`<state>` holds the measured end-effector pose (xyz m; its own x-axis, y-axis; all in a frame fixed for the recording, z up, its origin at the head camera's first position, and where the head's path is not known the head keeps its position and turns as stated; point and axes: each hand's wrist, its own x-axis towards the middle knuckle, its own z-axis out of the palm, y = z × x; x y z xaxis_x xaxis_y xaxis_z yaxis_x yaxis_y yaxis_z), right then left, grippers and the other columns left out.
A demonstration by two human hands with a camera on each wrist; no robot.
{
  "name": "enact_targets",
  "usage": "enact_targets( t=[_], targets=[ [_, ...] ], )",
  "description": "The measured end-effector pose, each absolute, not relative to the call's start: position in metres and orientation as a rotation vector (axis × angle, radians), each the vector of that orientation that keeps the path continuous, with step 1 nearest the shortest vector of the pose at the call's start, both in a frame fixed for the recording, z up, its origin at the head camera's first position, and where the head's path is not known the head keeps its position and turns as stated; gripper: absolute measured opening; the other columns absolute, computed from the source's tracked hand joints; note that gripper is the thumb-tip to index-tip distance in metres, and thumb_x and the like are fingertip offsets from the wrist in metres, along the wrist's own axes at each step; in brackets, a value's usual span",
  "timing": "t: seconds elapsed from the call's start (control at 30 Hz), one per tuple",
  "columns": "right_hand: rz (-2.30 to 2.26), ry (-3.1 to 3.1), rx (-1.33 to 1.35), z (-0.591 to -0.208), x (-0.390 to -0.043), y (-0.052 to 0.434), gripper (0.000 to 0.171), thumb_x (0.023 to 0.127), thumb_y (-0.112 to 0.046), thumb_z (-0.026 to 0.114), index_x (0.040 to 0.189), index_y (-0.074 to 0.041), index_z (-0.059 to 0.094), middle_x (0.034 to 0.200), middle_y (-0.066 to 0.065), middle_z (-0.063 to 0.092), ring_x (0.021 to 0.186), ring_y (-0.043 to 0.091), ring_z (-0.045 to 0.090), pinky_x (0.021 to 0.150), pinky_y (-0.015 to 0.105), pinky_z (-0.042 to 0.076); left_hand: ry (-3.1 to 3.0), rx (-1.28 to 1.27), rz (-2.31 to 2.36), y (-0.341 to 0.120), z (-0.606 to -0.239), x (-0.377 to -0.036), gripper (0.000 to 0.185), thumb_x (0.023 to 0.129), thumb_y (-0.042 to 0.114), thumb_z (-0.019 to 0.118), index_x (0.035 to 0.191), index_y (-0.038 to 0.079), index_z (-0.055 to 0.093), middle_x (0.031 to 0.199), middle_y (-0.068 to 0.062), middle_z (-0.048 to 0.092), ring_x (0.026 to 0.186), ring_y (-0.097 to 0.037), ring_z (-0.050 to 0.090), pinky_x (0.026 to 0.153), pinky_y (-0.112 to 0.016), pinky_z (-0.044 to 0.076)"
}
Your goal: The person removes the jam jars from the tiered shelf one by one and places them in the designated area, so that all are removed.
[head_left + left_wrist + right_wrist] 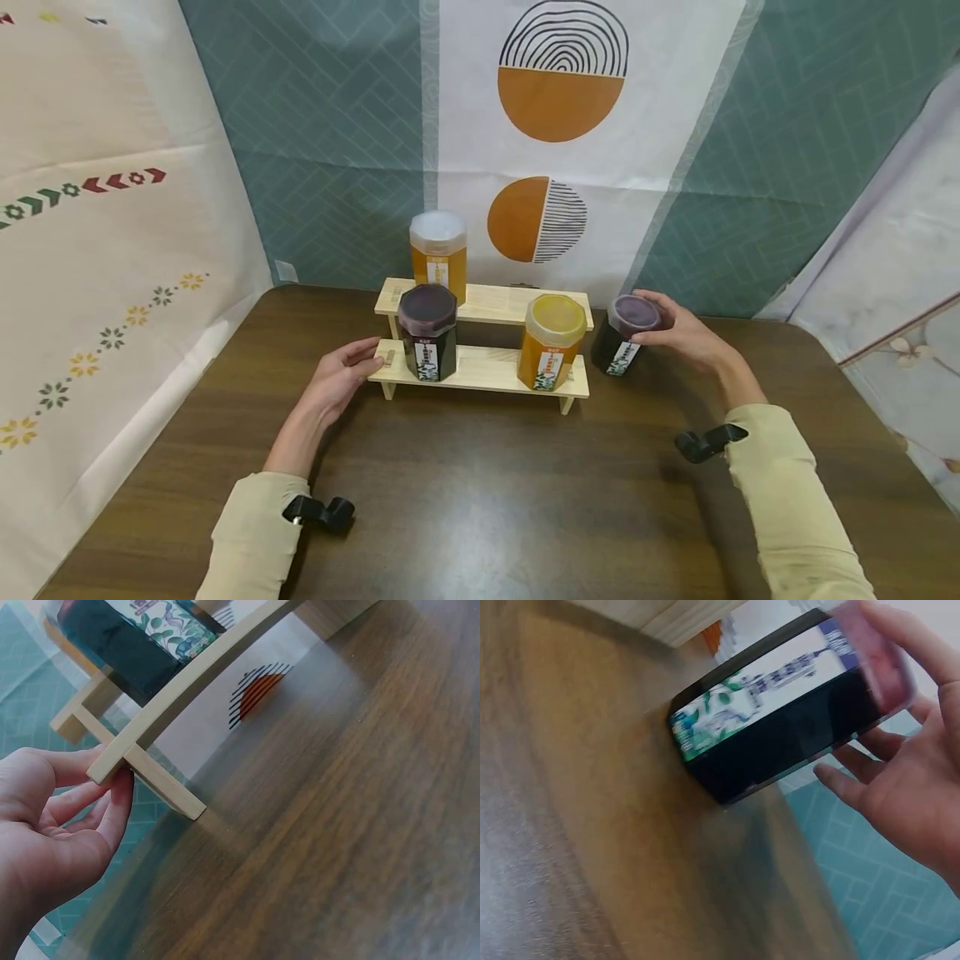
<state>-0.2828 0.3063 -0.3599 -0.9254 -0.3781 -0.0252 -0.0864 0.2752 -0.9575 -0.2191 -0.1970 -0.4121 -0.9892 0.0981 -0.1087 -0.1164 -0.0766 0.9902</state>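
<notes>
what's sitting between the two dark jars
In the head view, one orange jar stands on the lower step of the wooden rack, between the dark jar on the rack and the dark jar on the table.

light: even, soft | glare: tabletop sheen | blur: right wrist view | edges: bent

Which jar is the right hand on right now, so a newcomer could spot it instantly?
Start at the wooden two-step rack on the brown table. Just past the rack's right end, a dark jar stands on the tabletop, held by the right hand near its purple lid. It is the only jar off the rack; the other dark jar sits on the lower step.
</notes>
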Motion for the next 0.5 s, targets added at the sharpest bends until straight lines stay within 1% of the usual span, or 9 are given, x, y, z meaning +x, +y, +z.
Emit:
enact_targets(
  t=[0.1, 0.17, 0.23, 0.33, 0.4, 0.5],
  targets=[
    [-1.613, 2.397, -0.422, -0.346, -0.278, 0.306, 0.069, 0.087, -0.011, 0.061, 0.143, -0.012, 0.021, 0.132, 0.018, 0.036, 0.117, 0.023, 0.038, 0.096, 0.04, 0.031, 2.004, -0.013, 2.224, -0.195, -0.414, -0.219, 0.051, 0.089, 0.003, 0.055, 0.135, -0.008, 0.033, 0.128, -0.021, 0.037, 0.104, -0.014, 0.046, 0.084, -0.018, 0.041],
    [-1.591, 2.473, -0.396, -0.332, -0.274, 0.303, 0.065, 0.089, -0.018, 0.059, 0.143, -0.014, 0.023, 0.138, 0.018, 0.031, 0.125, 0.026, 0.03, 0.099, 0.049, 0.022, 1.995, -0.01, 2.233, -0.195, -0.415, -0.219, 0.051, 0.089, 0.002, 0.055, 0.134, -0.008, 0.034, 0.128, -0.021, 0.038, 0.104, -0.015, 0.046, 0.084, -0.019, 0.042],
    [-1.629, 2.517, -0.376, -0.317, -0.271, 0.296, 0.062, 0.09, -0.022, 0.058, 0.142, -0.014, 0.027, 0.142, 0.018, 0.026, 0.13, 0.027, 0.022, 0.102, 0.052, 0.013, 1.996, -0.009, 2.232, -0.195, -0.415, -0.219, 0.051, 0.089, 0.003, 0.055, 0.134, -0.008, 0.033, 0.129, -0.022, 0.037, 0.105, -0.015, 0.046, 0.084, -0.018, 0.041],
    [-1.728, 2.532, -0.35, -0.293, -0.269, 0.281, 0.059, 0.089, -0.026, 0.058, 0.141, -0.016, 0.031, 0.145, 0.013, 0.024, 0.132, 0.024, 0.018, 0.104, 0.051, 0.009, 2.011, -0.017, 2.219, -0.195, -0.414, -0.219, 0.052, 0.089, 0.004, 0.056, 0.135, -0.008, 0.033, 0.13, -0.022, 0.036, 0.106, -0.016, 0.045, 0.085, -0.018, 0.041],
    [-1.775, 2.521, -0.381, -0.279, -0.269, 0.269, 0.058, 0.09, -0.028, 0.057, 0.141, -0.017, 0.031, 0.145, 0.011, 0.023, 0.132, 0.024, 0.02, 0.105, 0.05, 0.009, 2.02, -0.03, 2.21, -0.196, -0.414, -0.219, 0.053, 0.089, 0.005, 0.056, 0.135, -0.007, 0.033, 0.131, -0.022, 0.036, 0.107, -0.017, 0.044, 0.085, -0.018, 0.041],
    [-1.772, 2.535, -0.453, -0.26, -0.27, 0.247, 0.059, 0.089, -0.031, 0.057, 0.141, -0.019, 0.03, 0.145, 0.009, 0.026, 0.13, 0.024, 0.025, 0.105, 0.048, 0.012, 2.022, -0.044, 2.206, -0.197, -0.412, -0.219, 0.053, 0.089, 0.005, 0.056, 0.136, -0.006, 0.033, 0.131, -0.022, 0.036, 0.108, -0.017, 0.044, 0.085, -0.018, 0.041]
  ],
)
